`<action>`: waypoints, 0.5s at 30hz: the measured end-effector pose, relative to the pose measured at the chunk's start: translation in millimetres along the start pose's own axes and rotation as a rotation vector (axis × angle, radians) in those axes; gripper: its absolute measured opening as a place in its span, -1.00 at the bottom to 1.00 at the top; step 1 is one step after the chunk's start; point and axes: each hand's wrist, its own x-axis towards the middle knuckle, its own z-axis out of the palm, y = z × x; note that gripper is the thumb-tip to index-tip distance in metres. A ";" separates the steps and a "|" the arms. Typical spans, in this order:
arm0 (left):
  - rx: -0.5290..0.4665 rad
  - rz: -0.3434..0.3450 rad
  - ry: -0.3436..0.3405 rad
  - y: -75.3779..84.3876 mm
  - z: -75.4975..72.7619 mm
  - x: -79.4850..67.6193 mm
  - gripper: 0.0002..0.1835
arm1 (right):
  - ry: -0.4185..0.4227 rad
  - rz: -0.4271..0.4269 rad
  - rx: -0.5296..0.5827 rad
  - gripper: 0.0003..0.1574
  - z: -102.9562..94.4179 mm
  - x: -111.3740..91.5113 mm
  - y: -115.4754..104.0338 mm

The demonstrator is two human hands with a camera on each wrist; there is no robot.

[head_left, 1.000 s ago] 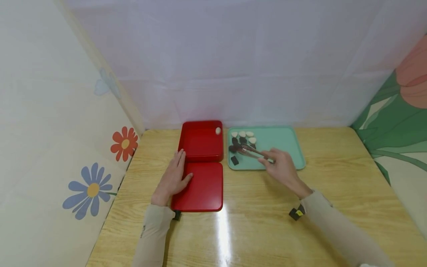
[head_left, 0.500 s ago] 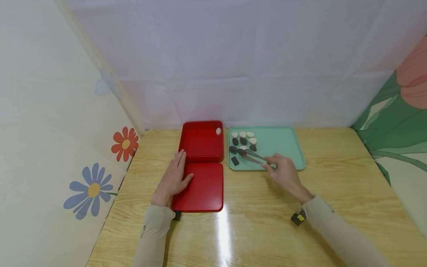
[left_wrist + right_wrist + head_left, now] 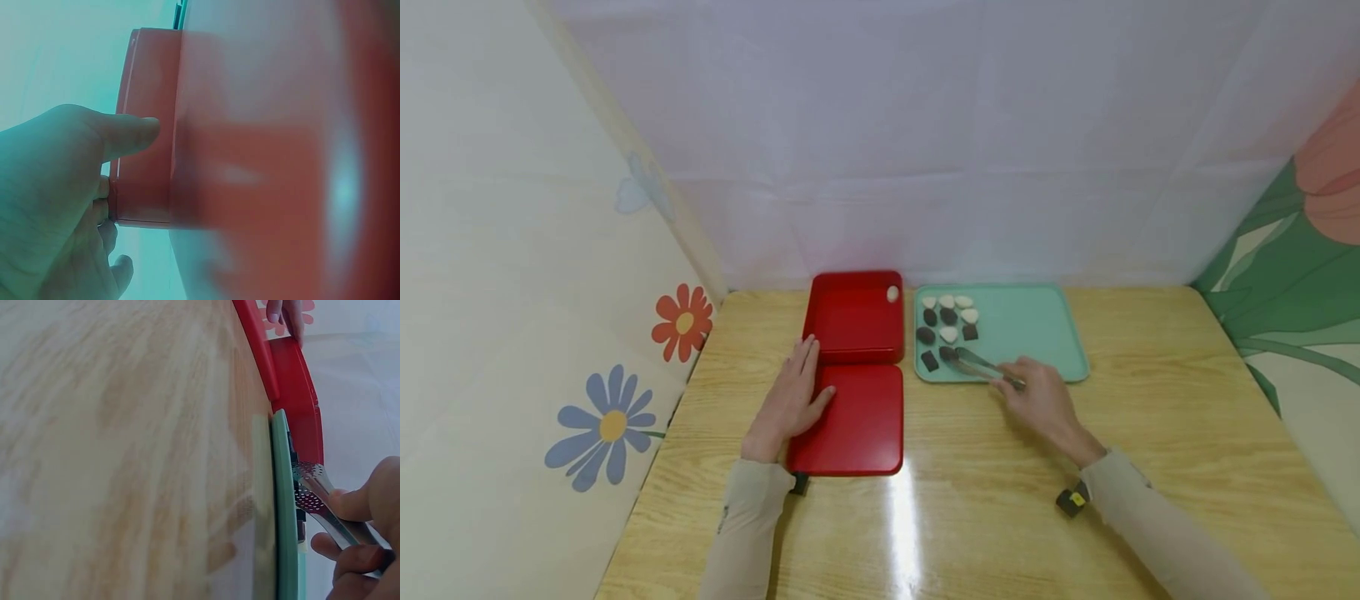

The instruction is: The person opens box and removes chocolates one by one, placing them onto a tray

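My right hand (image 3: 1041,404) holds a pair of metal tongs (image 3: 988,367) with perforated tips, low over the left part of a mint-green tray (image 3: 1030,317). At the tips of the tongs is a dark piece (image 3: 949,354) that looks like a chocolate; whether it is pinched cannot be made out. Around it sit several white and dark chocolate-like pieces, among them a white heart-shaped one (image 3: 949,334) and a dark square (image 3: 929,361). My left hand (image 3: 785,404) lies with straight fingers against the left side of the red box (image 3: 850,317), thumb over the red lid (image 3: 857,421).
One white piece (image 3: 892,293) lies in the far right corner of the red box. The lid lies directly in front of the box, and the tray stands close on their right. All rest on a wooden table (image 3: 985,500), with a white cloth (image 3: 970,167) behind.
My right hand and the tongs have come toward the table's near edge, and the dark piece at their tips has shifted the same way. The white heart-shaped piece is uncovered. The left hand stays put.
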 end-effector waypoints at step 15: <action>0.002 -0.010 -0.008 -0.5 1.3 0.2 -0.07 | -0.022 0.035 -0.014 -0.66 1.3 -5.6 1.6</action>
